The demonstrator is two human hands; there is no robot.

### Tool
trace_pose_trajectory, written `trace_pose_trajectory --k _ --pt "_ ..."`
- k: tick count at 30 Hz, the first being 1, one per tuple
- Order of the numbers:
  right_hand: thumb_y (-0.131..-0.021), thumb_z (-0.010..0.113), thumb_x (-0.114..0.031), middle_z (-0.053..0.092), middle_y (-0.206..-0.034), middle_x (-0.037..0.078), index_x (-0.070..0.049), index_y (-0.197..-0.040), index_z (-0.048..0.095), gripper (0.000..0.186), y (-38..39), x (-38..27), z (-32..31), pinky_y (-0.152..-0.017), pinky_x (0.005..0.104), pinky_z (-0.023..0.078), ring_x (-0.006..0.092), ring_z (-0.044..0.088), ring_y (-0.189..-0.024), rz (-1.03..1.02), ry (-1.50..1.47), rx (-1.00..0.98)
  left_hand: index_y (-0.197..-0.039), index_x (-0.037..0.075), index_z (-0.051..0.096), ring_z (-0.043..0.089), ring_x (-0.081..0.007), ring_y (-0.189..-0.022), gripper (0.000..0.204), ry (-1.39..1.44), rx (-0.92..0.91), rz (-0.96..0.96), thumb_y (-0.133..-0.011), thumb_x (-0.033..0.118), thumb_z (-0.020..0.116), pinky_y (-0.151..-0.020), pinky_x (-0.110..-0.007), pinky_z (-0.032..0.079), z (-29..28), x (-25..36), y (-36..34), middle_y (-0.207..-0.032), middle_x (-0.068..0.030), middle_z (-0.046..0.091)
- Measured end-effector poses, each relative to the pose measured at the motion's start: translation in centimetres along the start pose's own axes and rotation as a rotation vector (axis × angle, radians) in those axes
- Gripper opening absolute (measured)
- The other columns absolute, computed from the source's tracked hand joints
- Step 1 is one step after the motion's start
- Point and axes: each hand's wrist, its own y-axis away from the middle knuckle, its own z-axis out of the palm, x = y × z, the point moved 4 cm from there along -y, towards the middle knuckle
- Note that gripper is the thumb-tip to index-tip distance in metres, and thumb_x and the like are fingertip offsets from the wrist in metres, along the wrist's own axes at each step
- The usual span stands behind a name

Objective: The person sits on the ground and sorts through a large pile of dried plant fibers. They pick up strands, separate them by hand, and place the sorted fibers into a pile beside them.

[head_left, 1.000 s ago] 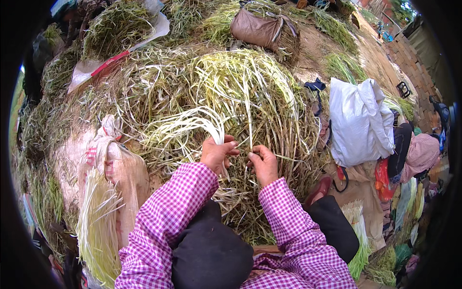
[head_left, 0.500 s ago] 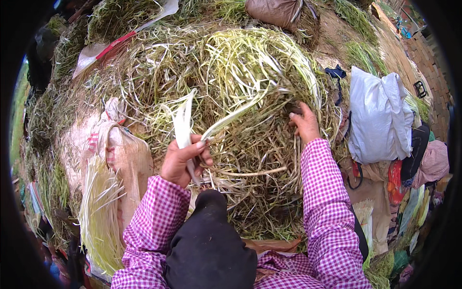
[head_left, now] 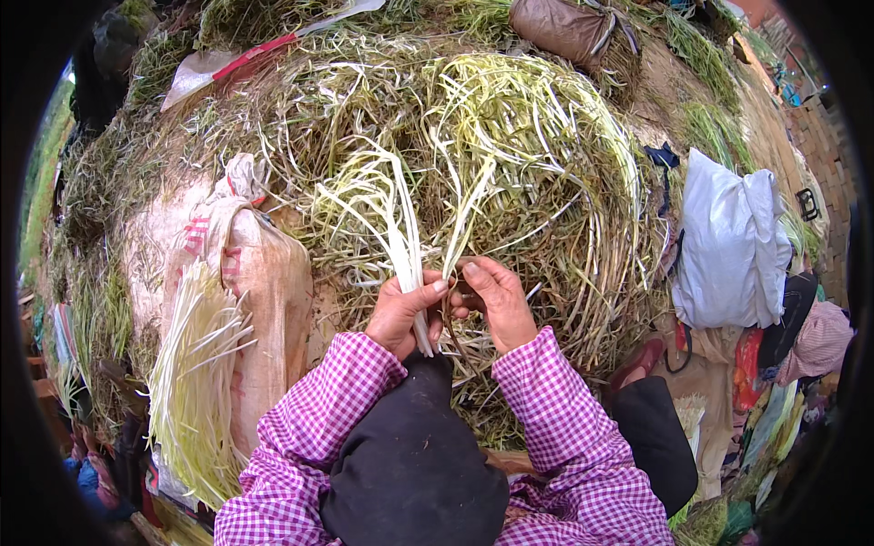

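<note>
My left hand (head_left: 401,311) is closed around a small bunch of white stalks (head_left: 401,241), which look like blanched chives. Their pale leaves fan up and away from me, and the cut ends poke out below the fingers. Beside the bunch stands a separate yellowish stalk (head_left: 467,218). My right hand (head_left: 503,305) pinches it low down, close to the left fingertips, where a thin brown withered strip (head_left: 452,318) hangs. Beyond both hands lies a heap of loose yellow-white stalks (head_left: 510,109) on brownish dry leaves.
At left, a thick bundle of pale stalks (head_left: 196,382) leans on a stained pinkish sack (head_left: 273,318). A white sack (head_left: 733,246) stands at right near a checked cloth (head_left: 818,337). Far off lies a brown bag (head_left: 560,32). My dark-trousered knee (head_left: 419,455) is close below.
My right hand has left the heap and come in beside the left, now pinching a stalk. The left hand has moved right and nearer to me. The view has shifted slightly.
</note>
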Motion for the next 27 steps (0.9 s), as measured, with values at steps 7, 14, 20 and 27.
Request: trace_pose_trajectory --k 7,14,20,27 --pt "-0.08 0.062 -0.005 0.056 -0.067 0.002 0.001 -0.077 0.059 0.008 0.5 0.5 0.1 -0.055 0.0235 0.04 0.0103 0.048 -0.058 -0.157 0.407 0.123 -0.094 -0.002 0.059 0.066 -0.0219 -0.072 0.013 -0.294 0.171 0.013 -0.082 0.003 0.059 -0.038 -0.024 0.051 -1.7 0.9 1.4 -0.088 -0.0154 0.064" --pt "-0.075 0.064 -0.004 0.053 -0.071 0.006 0.003 -0.075 0.058 0.009 1.1 1.9 1.7 -0.059 0.0274 0.042 0.0143 0.051 -0.063 -0.324 0.783 0.067 -0.102 -0.002 0.06 0.061 -0.0148 -0.064 0.023 -0.36 0.125 -0.024 -0.081 0.006 0.061 -0.047 -0.026 0.051 -1.5 1.2 0.8 -0.083 -0.0102 0.064" --pt "-0.081 0.061 -0.007 0.056 -0.073 -0.003 -0.002 -0.083 0.06 0.005 2.8 2.5 0.0 -0.065 0.0208 0.043 0.0053 0.049 -0.068 0.017 0.262 -0.11 -0.096 -0.001 0.053 0.062 -0.0251 -0.091 0.013 -0.102 0.291 0.127 -0.084 0.003 0.055 -0.051 -0.028 0.054 -4.3 2.2 0.9 -0.107 -0.0151 0.059" --pt "-0.078 0.06 -0.009 0.055 -0.076 0.009 0.0 -0.08 0.058 0.009 5.0 4.0 -1.6 -0.07 0.0325 0.046 0.0212 0.054 -0.073 -0.168 1.246 -0.581 -0.096 0.0 0.045 0.066 -0.0253 -0.066 0.011 -0.319 0.462 0.197 -0.086 0.002 0.05 -0.04 -0.026 0.051 -6.1 2.1 -0.5 -0.083 -0.0174 0.063"
